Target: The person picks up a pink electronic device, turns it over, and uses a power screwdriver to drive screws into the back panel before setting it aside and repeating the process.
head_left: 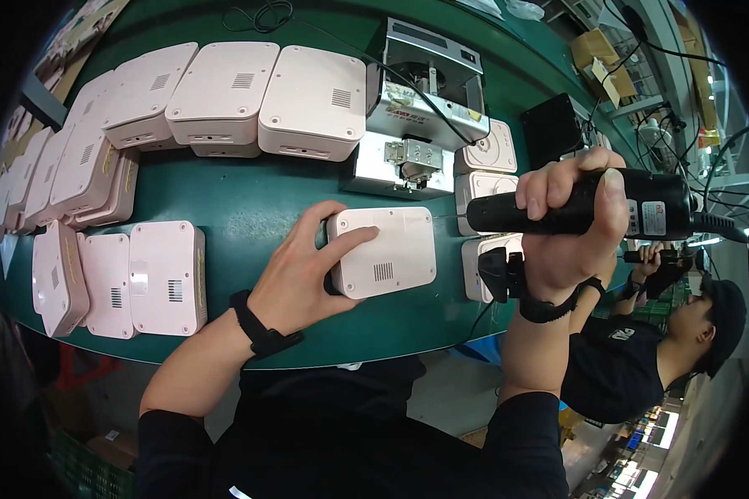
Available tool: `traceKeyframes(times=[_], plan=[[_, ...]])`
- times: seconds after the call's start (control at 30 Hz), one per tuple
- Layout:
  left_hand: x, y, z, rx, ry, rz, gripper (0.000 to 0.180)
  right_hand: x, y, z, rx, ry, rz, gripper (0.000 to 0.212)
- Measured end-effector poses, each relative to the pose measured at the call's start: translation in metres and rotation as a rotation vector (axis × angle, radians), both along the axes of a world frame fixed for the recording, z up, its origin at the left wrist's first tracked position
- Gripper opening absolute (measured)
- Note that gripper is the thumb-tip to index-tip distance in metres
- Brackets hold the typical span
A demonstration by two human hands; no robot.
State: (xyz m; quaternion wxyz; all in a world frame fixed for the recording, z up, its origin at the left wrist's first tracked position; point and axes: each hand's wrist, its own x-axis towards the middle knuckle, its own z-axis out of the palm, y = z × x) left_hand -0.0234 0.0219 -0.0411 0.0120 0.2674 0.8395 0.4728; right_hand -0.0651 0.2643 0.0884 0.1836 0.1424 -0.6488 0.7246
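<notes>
My left hand [301,264] grips the left side of a white plastic box [404,245] with rounded corners, a vent grille and screw holes at its corners. The thumb is hidden at the near edge, and one finger lies across the top face. In my right hand [567,220] is a black electric screwdriver [495,214], held almost level with its cord running off to the right. Its thin bit points left at the box's far right corner; whether the tip touches cannot be made out. Each wrist has a black band.
Several similar white boxes [312,100] stand in stacked rows along the back and left of the green table [237,195]. A metal screw feeder [429,108] stands behind my hands. White housings [486,193] sit beneath the screwdriver. A person in a black cap [724,320] works at right.
</notes>
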Motion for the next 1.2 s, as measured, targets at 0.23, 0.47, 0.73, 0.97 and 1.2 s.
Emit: traceKeyframes(times=[0.23, 0.47, 0.73, 0.97, 1.2], plan=[[-0.001, 0.002, -0.002, 0.004, -0.018, -0.004, 0.077, -0.007, -0.004, -0.026, -0.020, -0.053, -0.003, 0.024], [0.001, 0.001, -0.001, 0.018, -0.001, -0.006, 0.078, -0.003, -0.003, -0.033, -0.077, -0.026, -0.010, 0.021], [-0.001, -0.001, -0.003, 0.062, 0.010, 0.000, 0.080, -0.005, -0.012, -0.017, -0.065, -0.006, -0.029, 0.022], [-0.001, 0.003, -0.005, 0.100, -0.023, -0.005, 0.076, -0.031, -0.040, 0.010, -0.044, 0.096, -0.011, 0.025], [-0.002, 0.000, -0.007, 0.055, -0.008, -0.020, 0.081, -0.029, -0.039, 0.003, -0.039, -0.026, 0.011, 0.028]])
